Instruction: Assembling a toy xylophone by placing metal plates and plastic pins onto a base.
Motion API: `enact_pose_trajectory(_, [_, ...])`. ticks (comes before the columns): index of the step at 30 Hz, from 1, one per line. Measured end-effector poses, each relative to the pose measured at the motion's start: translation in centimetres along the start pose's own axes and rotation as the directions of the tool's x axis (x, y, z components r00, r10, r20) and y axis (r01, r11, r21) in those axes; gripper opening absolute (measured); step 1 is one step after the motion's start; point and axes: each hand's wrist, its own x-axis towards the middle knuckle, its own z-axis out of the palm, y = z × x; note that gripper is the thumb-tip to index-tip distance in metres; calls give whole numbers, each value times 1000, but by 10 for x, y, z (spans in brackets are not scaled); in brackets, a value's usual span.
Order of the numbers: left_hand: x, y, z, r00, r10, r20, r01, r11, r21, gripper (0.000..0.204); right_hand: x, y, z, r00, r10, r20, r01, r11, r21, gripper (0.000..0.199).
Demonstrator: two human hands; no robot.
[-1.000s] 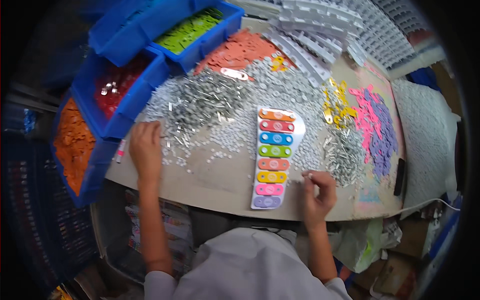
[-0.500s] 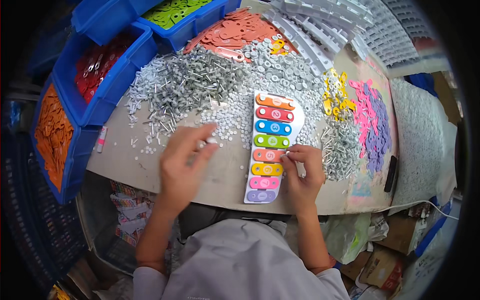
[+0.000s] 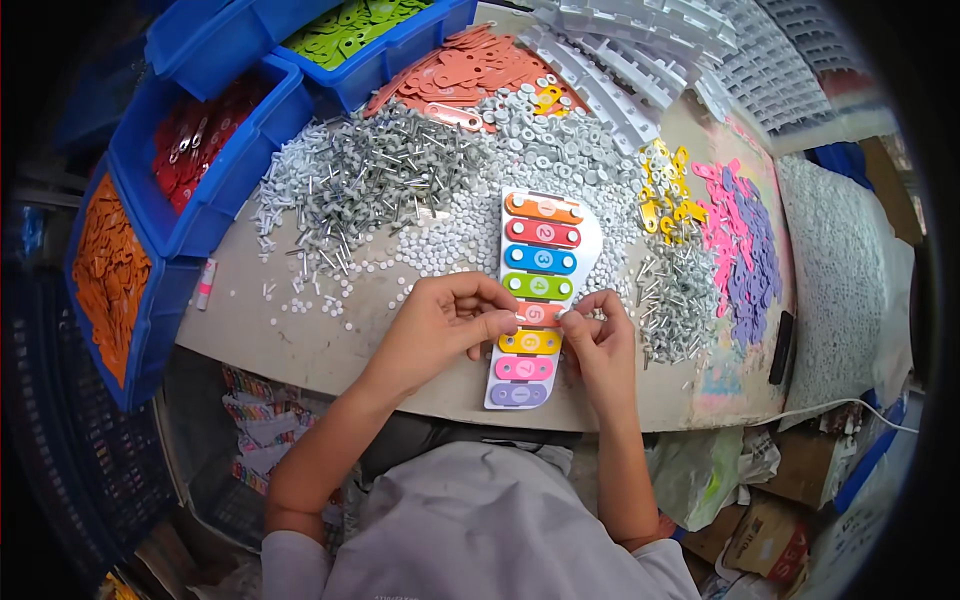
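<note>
A toy xylophone (image 3: 590, 232) with a white base lies lengthwise on the table, its bars in several colours. White round caps sit on the ends of its upper four bars. My left hand (image 3: 450, 325) pinches a small white cap (image 3: 519, 317) at the left end of the salmon bar (image 3: 538, 315). At that bar's other end, my right hand (image 3: 600, 345) has thumb and forefinger closed at another small white piece, mostly hidden by the fingertips. Below, the yellow bar (image 3: 530, 342), pink bar (image 3: 523, 369) and purple bar (image 3: 517, 395) show no white caps.
Heaps of metal pins (image 3: 400, 160), white caps (image 3: 440, 245) and grey-white washers (image 3: 550, 140) spread beyond the xylophone. Loose salmon bars (image 3: 470, 65) lie farther back, pink and purple bars (image 3: 750, 260) to the right. Blue bins (image 3: 220, 165) stand left; white plastic frames (image 3: 640, 60) lie at the back.
My left hand has come right from over the loose caps to the salmon bar, bringing the white cap. My right hand stays at the bar's right end.
</note>
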Motion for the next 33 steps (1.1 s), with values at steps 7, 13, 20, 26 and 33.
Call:
enact_pose_trajectory(7, [2,-3,-1,999,40,-30,-39,998,41,11,7,-13,-4,982,157,107,-152,987,-60,27])
enact_pose_trajectory(13, [7,0,-3,999,-41,7,41,998,56,11,9,-9,-9,975,167,150,-157,985,-76,32])
enact_pose_trajectory(20, [15,1,-4,992,-122,45,121,992,24,18,9,-10,-9,972,169,161,-160,985,-67,36])
enact_pose_trajectory(26, [17,-6,3,992,-110,-54,116,986,119,54,10,-14,-8,965,200,172,-190,979,-74,38])
enact_pose_trajectory(33, [31,13,6,964,-265,3,259,948,186,75,15,-18,-10,932,276,236,-260,961,-98,41])
